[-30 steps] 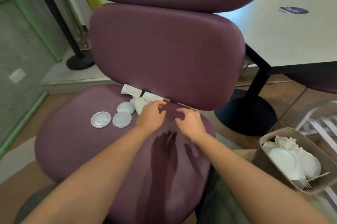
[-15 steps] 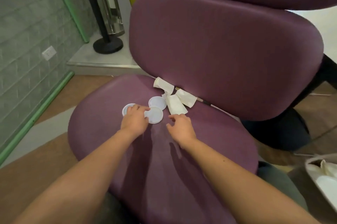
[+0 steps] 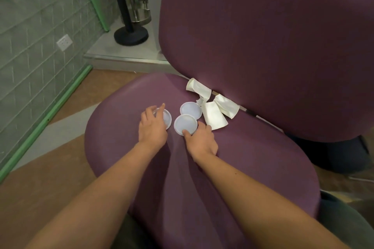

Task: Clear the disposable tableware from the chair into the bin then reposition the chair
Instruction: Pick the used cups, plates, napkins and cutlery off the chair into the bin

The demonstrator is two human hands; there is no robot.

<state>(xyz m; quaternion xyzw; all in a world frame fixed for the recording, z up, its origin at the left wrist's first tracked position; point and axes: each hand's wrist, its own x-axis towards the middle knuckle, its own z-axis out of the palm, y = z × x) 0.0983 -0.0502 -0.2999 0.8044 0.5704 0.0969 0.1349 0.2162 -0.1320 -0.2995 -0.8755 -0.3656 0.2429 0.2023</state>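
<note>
Resting on purple padded chair seat point(image 3: 253, 167), both hands work round white plastic lids: left hand point(image 3: 152, 127) fingers curl over leftmost lid point(image 3: 167, 119), right hand point(image 3: 201, 139) pinches front lid point(image 3: 185, 124) edge w/ thumb; third lid point(image 3: 190, 110) just behind, crushed white paper cups point(image 3: 212, 107) by backrest

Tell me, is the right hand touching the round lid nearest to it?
Touching. The head view shows the right hand with its thumb on the near edge of the nearest lid and a finger at its right rim, pinching it on the chair seat.
</note>
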